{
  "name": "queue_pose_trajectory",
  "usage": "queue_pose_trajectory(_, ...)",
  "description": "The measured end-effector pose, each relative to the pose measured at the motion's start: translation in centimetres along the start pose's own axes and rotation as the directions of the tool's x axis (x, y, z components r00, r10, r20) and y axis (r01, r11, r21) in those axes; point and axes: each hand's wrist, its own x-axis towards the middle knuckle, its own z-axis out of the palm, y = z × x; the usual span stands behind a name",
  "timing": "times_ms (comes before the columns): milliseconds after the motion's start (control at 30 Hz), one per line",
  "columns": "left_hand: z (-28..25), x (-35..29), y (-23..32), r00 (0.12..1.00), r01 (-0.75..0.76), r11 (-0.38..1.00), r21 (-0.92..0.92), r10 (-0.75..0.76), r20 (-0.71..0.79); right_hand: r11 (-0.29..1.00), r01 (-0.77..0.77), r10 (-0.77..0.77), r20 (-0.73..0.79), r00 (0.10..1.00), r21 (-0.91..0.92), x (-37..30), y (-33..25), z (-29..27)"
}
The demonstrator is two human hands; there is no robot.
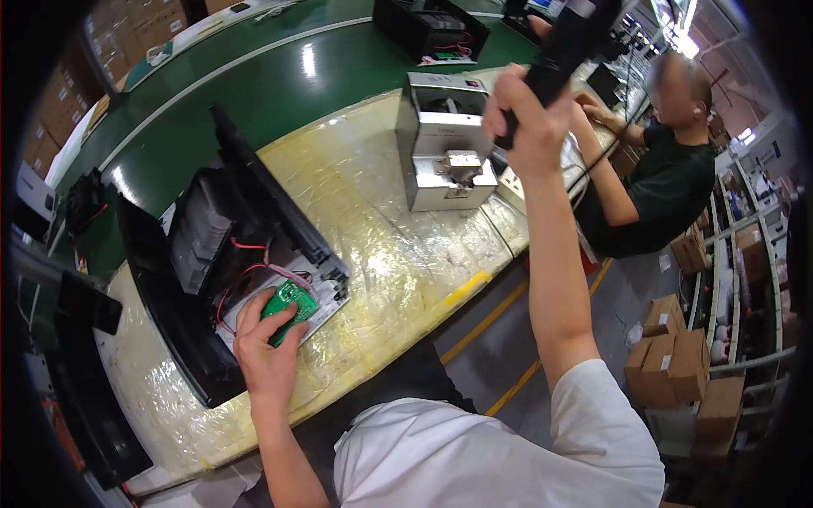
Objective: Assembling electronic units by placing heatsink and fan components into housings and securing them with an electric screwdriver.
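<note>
My left hand (pixel 267 345) grips a green circuit board (pixel 290 305) by its edges. The board rests at the near end of an opened black housing (pixel 190 356). Red wires (pixel 251 269) run from the board's area toward a dark boxy block (pixel 201 229) inside the housing. Raised high at the right, my right hand (pixel 532 114) is wrapped round the body of a black electric screwdriver (pixel 563 55). Its tip is hard to make out. Below and left of that hand stands a silver metal screw feeder (pixel 447 140) on the film-covered bench.
The yellowish, film-wrapped bench top (pixel 364 279) adjoins a green conveyor belt (pixel 330 76). Another opened black housing (pixel 432 30) sits on the belt. A co-worker (pixel 669 161) is at the right. Cardboard boxes (pixel 669 364) are stacked on the floor beside shelving.
</note>
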Motion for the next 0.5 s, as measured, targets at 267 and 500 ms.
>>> queue_pose_trajectory(267,0.3,-0.8,-1.4,0.996,-0.089,0.992,-0.091,0.089,-0.008,0.888,0.076,-0.172,0.175,0.969,0.453,-5.2,-10.1,9.3)
queue_pose_trajectory(500,0.5,-1.8,-2.1,0.993,-0.114,0.987,-0.11,0.112,-0.025,0.971,0.01,-0.066,0.228,0.971,0.238,-9.5,-3.9,18.8)
